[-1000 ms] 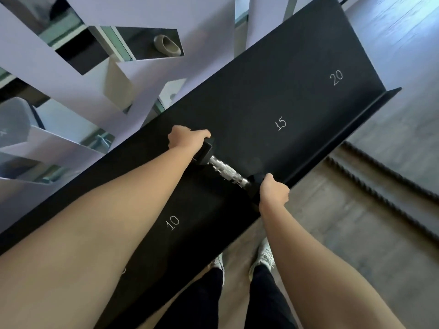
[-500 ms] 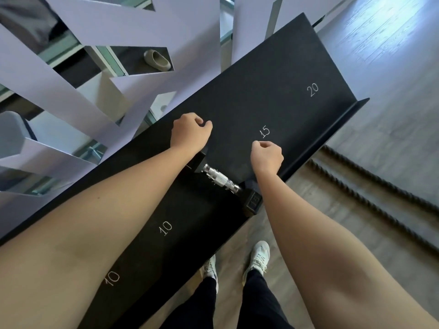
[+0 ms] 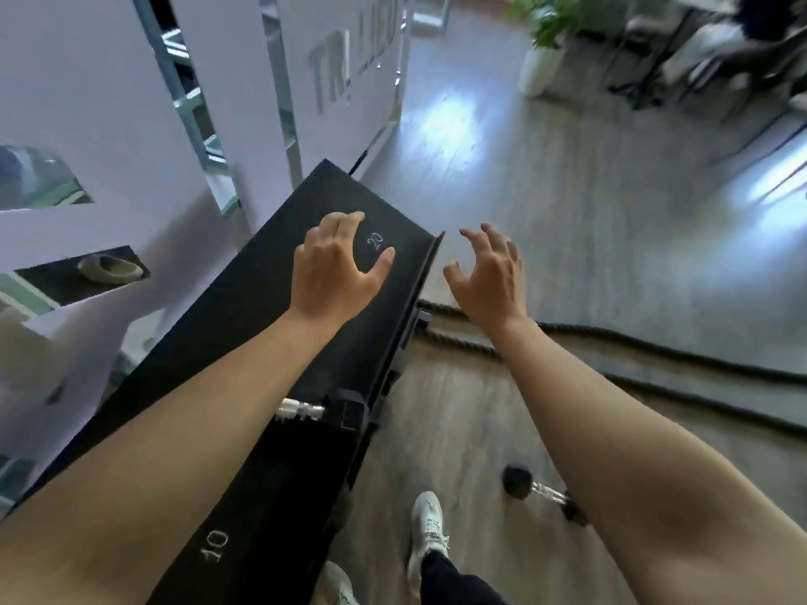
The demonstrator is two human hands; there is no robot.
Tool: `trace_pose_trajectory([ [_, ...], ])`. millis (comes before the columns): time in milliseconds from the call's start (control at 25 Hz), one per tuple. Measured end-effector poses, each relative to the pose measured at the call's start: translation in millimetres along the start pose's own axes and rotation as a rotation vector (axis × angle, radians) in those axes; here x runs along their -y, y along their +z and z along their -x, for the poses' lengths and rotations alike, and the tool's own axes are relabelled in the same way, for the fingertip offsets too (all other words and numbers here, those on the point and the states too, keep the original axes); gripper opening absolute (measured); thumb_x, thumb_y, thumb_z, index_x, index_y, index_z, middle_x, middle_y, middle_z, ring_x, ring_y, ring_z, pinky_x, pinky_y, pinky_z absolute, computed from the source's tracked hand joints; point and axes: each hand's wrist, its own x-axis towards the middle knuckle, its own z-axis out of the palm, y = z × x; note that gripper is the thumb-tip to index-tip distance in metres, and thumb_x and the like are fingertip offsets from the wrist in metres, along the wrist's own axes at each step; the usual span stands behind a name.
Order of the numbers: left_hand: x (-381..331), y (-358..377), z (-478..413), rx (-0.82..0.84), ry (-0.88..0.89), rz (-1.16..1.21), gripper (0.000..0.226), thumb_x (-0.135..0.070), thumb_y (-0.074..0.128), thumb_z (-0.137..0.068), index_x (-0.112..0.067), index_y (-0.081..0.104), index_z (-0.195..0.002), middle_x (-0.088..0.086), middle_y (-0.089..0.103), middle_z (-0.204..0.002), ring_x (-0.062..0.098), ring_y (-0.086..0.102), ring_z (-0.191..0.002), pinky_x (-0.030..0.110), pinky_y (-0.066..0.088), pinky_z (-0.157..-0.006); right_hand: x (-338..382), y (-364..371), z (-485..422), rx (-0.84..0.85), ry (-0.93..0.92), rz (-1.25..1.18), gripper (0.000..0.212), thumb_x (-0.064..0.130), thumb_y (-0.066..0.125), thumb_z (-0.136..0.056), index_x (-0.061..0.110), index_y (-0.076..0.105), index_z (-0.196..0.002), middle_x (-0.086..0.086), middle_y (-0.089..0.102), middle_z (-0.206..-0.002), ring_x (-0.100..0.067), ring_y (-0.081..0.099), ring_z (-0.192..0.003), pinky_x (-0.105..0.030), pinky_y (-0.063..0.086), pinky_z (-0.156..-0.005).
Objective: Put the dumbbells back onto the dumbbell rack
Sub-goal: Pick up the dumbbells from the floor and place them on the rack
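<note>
Lying on the wooden floor (image 3: 458,430) in the lower right of the frame is a small dumbbell with round black ends and a shiny metal bar (image 3: 543,493). It looks hard and heavy for its size, and it could roll if it gets bumped. I think the best place to grab it is the metal bar in the middle, which looks ridged, so it should not slip. Part of it hides behind the right arm.

Another dumbbell with blocky black ends and a silver bar (image 3: 323,410) already sits on the long black metal dumbbell rack (image 3: 262,320), low in the middle of the frame. White numbers 10 and 20 mark spots on the rack.

The left hand (image 3: 334,270) floats above the rack near the 20, with its fingers (image 3: 345,224) spread and holding nothing. The right hand (image 3: 489,277) hangs past the rack's edge, over the floor, also spread wide with nothing in it.

A thick black rope (image 3: 655,355) lies across the floor, running to the right from near the rack's foot. Someone could trip on it. The person's white shoe (image 3: 430,534) is close to the dumbbell on the floor, so a dropped weight could hurt toes. A green plant in a white pot (image 3: 541,58) stands far off in the upper right, well out of the way.
</note>
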Motion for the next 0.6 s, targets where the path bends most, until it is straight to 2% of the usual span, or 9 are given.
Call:
trace_pose_trajectory([
  [160,-94,39,12,0.156,0.165,0.149,0.066,-0.054,0.057,-0.087,-0.010,0.051,-0.136,0.012,0.055,-0.134,0.034,0.053,-0.120,0.052,0.047,-0.096,-86,-97,28,-0.110,0.082,0.226,0.059,0.038,0.062,-0.084,0.015,0.054,-0.138,-0.017,0.043,-0.150,-0.039,0.043,-0.131,-0.052,0.033,-0.107],
  [280,-161,81,38,0.288,0.207,0.239,0.067,-0.052,0.061,-0.089,-0.011,0.046,-0.141,0.010,0.053,-0.139,0.031,0.050,-0.126,0.044,0.042,-0.103,-162,-163,64,-0.153,0.229,0.298,0.066,0.045,0.055,-0.082,0.018,0.049,-0.142,-0.013,0.039,-0.154,-0.036,0.040,-0.134,-0.049,0.029,-0.108],
  [440,-232,148,80,0.400,0.144,0.309,0.070,-0.056,0.057,-0.089,-0.015,0.042,-0.144,0.007,0.050,-0.144,0.026,0.047,-0.131,0.040,0.038,-0.106,-259,-205,110,-0.161,0.355,0.275,0.063,0.041,0.061,-0.089,0.019,0.045,-0.146,-0.010,0.037,-0.156,-0.031,0.036,-0.138,-0.044,0.026,-0.111],
  [600,-314,247,131,0.502,-0.029,0.335,0.059,-0.049,0.059,-0.091,-0.018,0.048,-0.141,0.005,0.054,-0.138,0.022,0.050,-0.126,0.032,0.038,-0.102,-396,-218,146,-0.147,0.421,0.146,0.057,0.034,0.064,-0.090,0.013,0.050,-0.141,-0.011,0.049,-0.147,-0.033,0.044,-0.132,-0.041,0.031,-0.109],
])
